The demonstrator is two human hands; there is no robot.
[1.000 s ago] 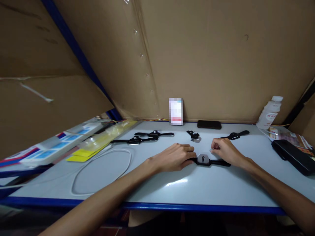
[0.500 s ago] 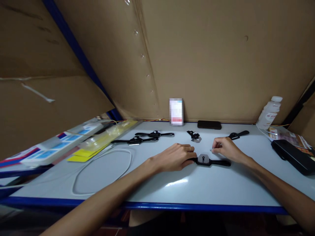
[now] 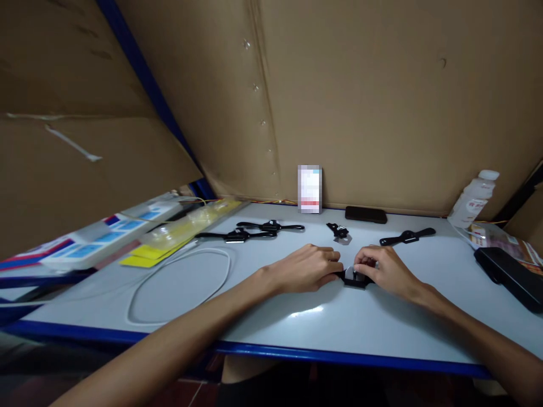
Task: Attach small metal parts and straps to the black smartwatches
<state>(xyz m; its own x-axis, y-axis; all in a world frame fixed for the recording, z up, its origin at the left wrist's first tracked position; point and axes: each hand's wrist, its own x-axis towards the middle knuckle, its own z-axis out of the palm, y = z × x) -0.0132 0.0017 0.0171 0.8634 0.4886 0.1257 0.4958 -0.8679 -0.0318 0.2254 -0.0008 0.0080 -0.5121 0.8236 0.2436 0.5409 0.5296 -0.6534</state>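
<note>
A black spokeshave [image 3: 355, 283] lies flat on the table between my hands, with a grey metal blade plate [image 3: 349, 272] on its middle. My left hand [image 3: 311, 268] rests on the table, its fingers closed on the spokeshave's left handle. Over the plate, my right hand [image 3: 384, 269] pinches a small metal part at the screw post; the fingertips mostly hide it. The right handle is largely covered by that hand. Just behind lie loose black parts [image 3: 337, 230] with a grey plate [image 3: 343, 240].
Two spokeshaves [image 3: 237, 236] lie at the left, and a black spokeshave body [image 3: 407, 237] at the right. A white cable [image 3: 129, 302] loops at left. Along the back are a propped phone [image 3: 309, 189], a dark phone [image 3: 365, 214] and a bottle [image 3: 473, 200]. A black case [image 3: 509, 277] lies far right.
My right hand has moved left and down, bringing the small shiny part from beside the spokeshave onto the middle of its plate. My left hand keeps its hold. The view has shifted slightly.
</note>
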